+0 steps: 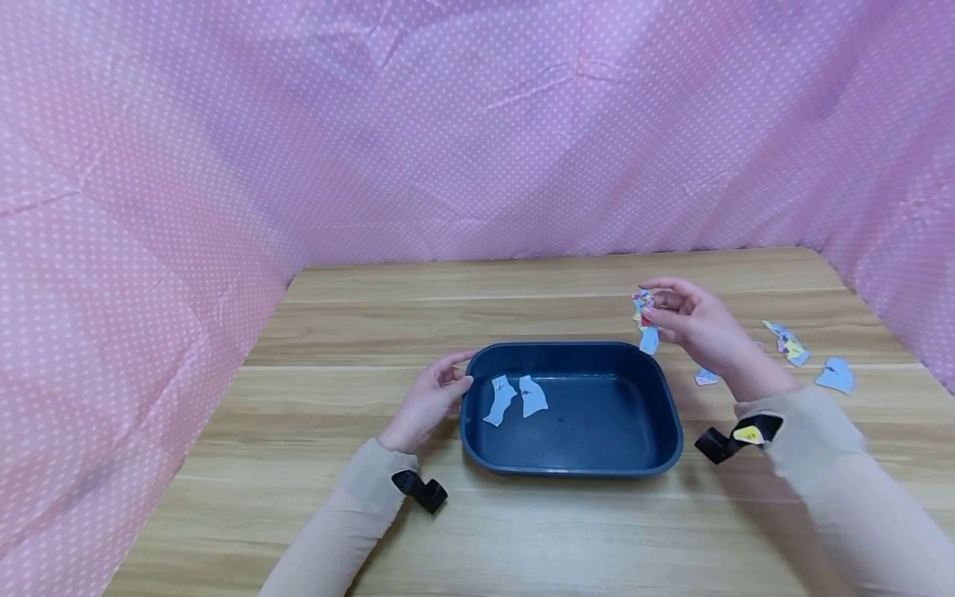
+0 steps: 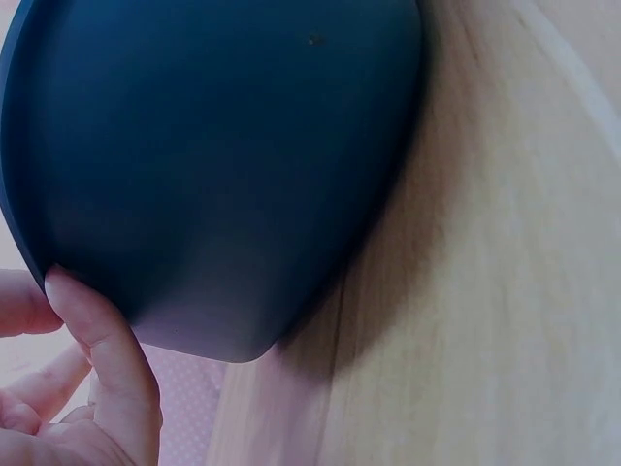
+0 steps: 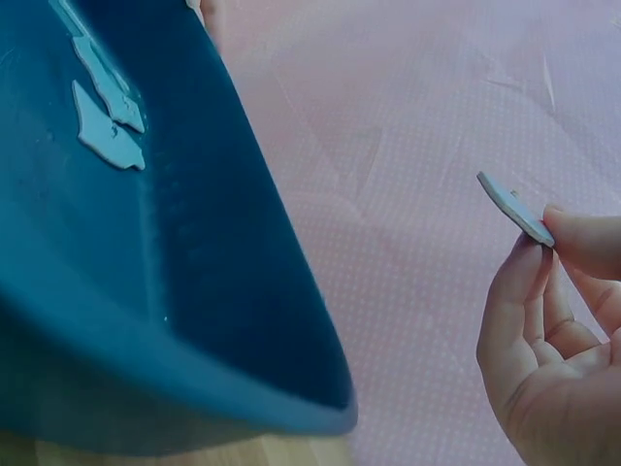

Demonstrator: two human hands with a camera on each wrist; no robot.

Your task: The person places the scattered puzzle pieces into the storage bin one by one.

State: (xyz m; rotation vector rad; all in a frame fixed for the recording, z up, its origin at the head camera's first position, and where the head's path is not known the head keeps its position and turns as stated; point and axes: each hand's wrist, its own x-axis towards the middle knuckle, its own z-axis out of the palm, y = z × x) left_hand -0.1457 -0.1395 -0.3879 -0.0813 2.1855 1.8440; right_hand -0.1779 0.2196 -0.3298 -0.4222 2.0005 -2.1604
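A dark blue rectangular basin [image 1: 582,460] stands on the table. My left hand [image 1: 427,402] grips its left rim, with the thumb [image 2: 107,335] on the near face of the wall. Two light blue puzzle pieces, one long [image 1: 500,401] and one shorter [image 1: 532,396], lie inside at the left. Beyond the basin's right far corner, my right hand [image 1: 697,327] pinches a printed puzzle piece [image 1: 647,338] between thumb and fingers. In the right wrist view that held piece [image 3: 514,211] shows nearly edge-on, raised beside the basin.
Right of the basin, several loose pieces lie on the wooden table [image 1: 358,332]: a multicoloured one [image 1: 787,343], a light blue one [image 1: 836,376], and one [image 1: 705,377] partly behind the right wrist. Pink dotted cloth [image 1: 477,149] hangs around the table's back and sides.
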